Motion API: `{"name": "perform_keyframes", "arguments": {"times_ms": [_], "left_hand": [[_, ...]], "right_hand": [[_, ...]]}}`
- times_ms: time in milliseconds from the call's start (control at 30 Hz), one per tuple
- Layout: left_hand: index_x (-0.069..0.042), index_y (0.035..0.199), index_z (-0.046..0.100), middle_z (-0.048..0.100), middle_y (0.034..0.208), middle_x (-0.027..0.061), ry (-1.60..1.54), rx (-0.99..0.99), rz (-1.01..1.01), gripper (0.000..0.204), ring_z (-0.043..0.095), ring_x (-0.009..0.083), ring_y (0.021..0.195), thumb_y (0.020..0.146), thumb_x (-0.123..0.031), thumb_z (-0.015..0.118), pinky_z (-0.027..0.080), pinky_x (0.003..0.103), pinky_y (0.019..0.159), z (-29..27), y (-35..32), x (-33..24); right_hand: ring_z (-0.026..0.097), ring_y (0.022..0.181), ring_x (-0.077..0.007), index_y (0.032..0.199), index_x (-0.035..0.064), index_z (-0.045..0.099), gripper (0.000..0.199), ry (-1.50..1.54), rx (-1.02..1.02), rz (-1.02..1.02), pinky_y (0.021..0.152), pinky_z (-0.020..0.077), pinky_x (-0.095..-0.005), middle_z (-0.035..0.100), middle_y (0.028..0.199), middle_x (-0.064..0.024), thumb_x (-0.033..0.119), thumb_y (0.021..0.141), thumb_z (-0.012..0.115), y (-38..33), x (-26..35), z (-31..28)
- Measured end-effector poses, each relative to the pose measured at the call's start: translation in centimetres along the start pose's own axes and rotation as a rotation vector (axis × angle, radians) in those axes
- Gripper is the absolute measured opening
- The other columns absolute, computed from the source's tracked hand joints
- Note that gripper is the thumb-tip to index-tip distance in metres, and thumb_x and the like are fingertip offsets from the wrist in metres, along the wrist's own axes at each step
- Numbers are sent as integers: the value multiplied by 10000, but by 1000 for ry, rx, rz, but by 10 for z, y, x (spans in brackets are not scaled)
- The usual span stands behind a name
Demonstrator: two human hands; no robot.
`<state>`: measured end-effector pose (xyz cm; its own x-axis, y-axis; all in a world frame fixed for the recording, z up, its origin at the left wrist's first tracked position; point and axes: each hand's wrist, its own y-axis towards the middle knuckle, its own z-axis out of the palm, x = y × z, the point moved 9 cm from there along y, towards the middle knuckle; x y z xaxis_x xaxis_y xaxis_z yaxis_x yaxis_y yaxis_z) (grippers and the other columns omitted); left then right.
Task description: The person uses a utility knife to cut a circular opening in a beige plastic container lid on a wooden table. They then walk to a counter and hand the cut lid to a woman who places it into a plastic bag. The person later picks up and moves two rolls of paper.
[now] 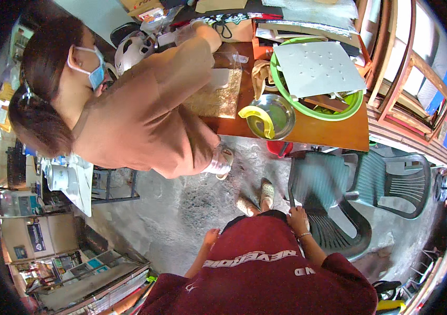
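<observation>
My right hand is beside my hip, its fingers closed on the arm of a dark green plastic chair. The chair's slatted seat looks smeared. Down by my other side hangs my left hand, away from any object; its fingers are too small and partly hidden to read. Ahead stands a wooden table. On its near edge are a steel bowl with a curved yellow piece over its rim, and a green basin partly covered by a grey perforated sheet.
At my left front, a masked person in a brown shirt leans over the table. Another green plastic chair stands to the right. Under the table edge is a red container. A white pot sits on a side table at left.
</observation>
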<state>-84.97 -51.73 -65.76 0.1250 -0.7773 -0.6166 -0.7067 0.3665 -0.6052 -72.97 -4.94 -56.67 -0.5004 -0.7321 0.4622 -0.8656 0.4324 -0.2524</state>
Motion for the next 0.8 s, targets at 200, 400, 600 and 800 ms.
{"name": "perform_keyframes", "arguments": {"times_ms": [200, 400, 600, 800], "left_hand": [[-32, 1162, 678, 752, 889, 111, 4, 71, -50, 444, 694, 188, 701, 1020, -446, 601, 523, 325, 582, -20, 26, -24], [-65, 1217, 647, 720, 905, 88, -369, 43, -412, 399, 647, 152, 643, 1032, -418, 618, 505, 297, 536, -33, 50, -78], [-58, 1245, 655, 730, 911, 76, -387, 88, -344, 387, 660, 160, 688, 1018, -371, 643, 524, 313, 587, -43, 63, -103], [-20, 1189, 705, 756, 930, 145, 9, 91, -98, 431, 707, 222, 767, 1016, -406, 619, 565, 374, 708, -43, 81, -126]], "right_hand": [[607, 1042, -425, 1019, 79, 665, 265, 44, 21, 92, 859, 508, -576, 658, 1073, -182, 284, 862, 722, 14, -2, 8], [619, 1034, -449, 1033, 69, 664, 261, 107, 59, 140, 894, 514, -573, 674, 1081, -193, 294, 903, 689, 17, -14, 4], [653, 1001, -437, 1025, 73, 672, 248, 140, 114, 137, 870, 534, -553, 697, 1042, -202, 307, 948, 640, 20, 0, -10], [696, 835, -425, 935, 26, 659, 261, 383, -58, 44, 711, 529, -516, 702, 912, -219, 282, 987, 645, 32, 80, -103]]}}
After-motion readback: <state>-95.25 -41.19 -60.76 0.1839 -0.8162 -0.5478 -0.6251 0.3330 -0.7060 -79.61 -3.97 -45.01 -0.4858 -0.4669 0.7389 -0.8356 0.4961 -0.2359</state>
